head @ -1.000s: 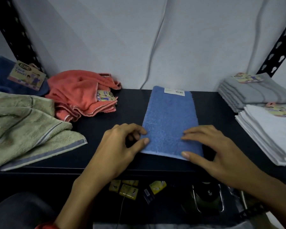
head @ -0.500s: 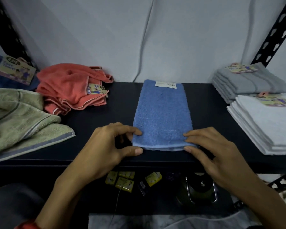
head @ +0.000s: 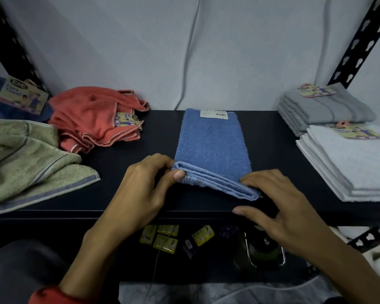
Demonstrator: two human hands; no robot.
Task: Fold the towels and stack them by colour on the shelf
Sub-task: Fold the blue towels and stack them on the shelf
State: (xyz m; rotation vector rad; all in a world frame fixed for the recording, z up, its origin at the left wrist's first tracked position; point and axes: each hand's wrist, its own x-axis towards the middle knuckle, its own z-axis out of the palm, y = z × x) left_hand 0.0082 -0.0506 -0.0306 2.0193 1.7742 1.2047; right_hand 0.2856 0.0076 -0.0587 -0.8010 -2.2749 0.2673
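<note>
At frame centre, left hand [head: 147,189] pinches the blue towel [head: 212,148] corner; right hand [head: 283,207] grips its other corner on the shelf [head: 268,137].

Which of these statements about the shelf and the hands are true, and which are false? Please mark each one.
1. Both hands lift the near end of the blue towel. True: the left hand pinches one corner, the right hand the other.
2. The orange towels are neatly folded. False: they lie crumpled.
3. The grey stack sits behind the white stack. True.
4. The green towel lies on the right side of the shelf. False: on the left.
</note>
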